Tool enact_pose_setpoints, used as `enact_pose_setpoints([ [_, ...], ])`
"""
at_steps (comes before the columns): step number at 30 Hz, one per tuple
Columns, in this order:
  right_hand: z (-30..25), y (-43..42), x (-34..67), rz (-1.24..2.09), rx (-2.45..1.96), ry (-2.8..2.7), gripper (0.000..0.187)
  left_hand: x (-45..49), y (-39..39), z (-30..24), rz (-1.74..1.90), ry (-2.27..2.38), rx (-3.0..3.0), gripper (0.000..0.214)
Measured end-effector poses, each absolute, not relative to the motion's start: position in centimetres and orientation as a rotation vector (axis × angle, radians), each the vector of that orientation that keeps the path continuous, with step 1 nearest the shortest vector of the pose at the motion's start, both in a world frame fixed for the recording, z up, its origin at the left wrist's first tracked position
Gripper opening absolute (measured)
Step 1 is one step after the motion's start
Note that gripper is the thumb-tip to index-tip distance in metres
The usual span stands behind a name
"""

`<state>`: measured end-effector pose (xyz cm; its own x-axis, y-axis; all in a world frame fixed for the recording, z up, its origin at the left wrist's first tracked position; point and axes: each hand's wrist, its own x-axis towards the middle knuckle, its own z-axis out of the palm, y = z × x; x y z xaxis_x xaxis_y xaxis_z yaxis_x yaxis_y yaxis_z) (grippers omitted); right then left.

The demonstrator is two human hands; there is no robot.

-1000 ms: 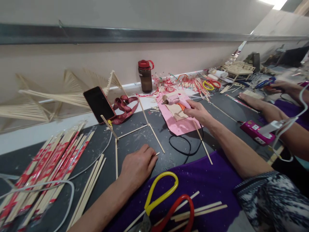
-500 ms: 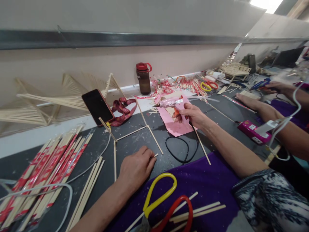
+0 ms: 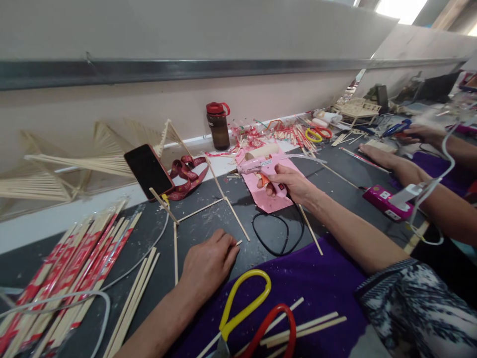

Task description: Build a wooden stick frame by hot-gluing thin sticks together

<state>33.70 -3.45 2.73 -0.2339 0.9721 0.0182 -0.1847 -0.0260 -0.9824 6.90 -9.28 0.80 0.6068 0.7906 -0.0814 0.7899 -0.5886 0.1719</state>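
Note:
My right hand point(image 3: 288, 182) is closed round the handle of a pink glue gun point(image 3: 257, 165), held above a pink sheet point(image 3: 266, 199) with its nozzle pointing left toward a thin stick frame point(image 3: 223, 199) glued up on the dark table point(image 3: 208, 223). A black cord point(image 3: 276, 233) loops from the gun over the table. My left hand point(image 3: 208, 263) rests on the table with its fingers curled, pinching the end of a small stick point(image 3: 238, 242).
Wrapped chopsticks point(image 3: 70, 268) lie at the left, loose sticks beside them. A phone point(image 3: 148, 170) leans on stick models by the wall. Bottle point(image 3: 217, 126) behind. Yellow and red scissors point(image 3: 249, 313) lie on purple cloth. Another person's arms point(image 3: 413, 174) work at the right.
My right hand has lifted the glue gun off the pink sheet and swung it left, toward the stick frame. My left hand has stayed put.

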Motion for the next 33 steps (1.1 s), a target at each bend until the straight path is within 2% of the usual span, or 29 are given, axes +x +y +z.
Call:
enact_pose_setpoints([
  [11, 2.8, -4.2, 33.5, 1.573, -0.809, -1.297, 0.05, 7.0, -9.4, 0.9, -0.017, 1.309, 2.637, 0.026],
  [25, 3.2, -4.9, 32.6, 1.521, -0.901, -1.395, 0.034, 6.8, -9.5, 0.5, 0.016, 1.299, 2.669, 0.026],
  [29, 3.6, -6.3, 33.1, 1.493, -0.999, -1.494, 0.024, 6.8, -9.4, 0.5, 0.001, 1.313, 2.635, 0.026],
  [33, 3.5, -8.6, 34.2, 1.553, -1.111, -1.603, 0.024, 7.0, -9.3, 0.6, -0.012, 1.306, 2.626, 0.027],
])
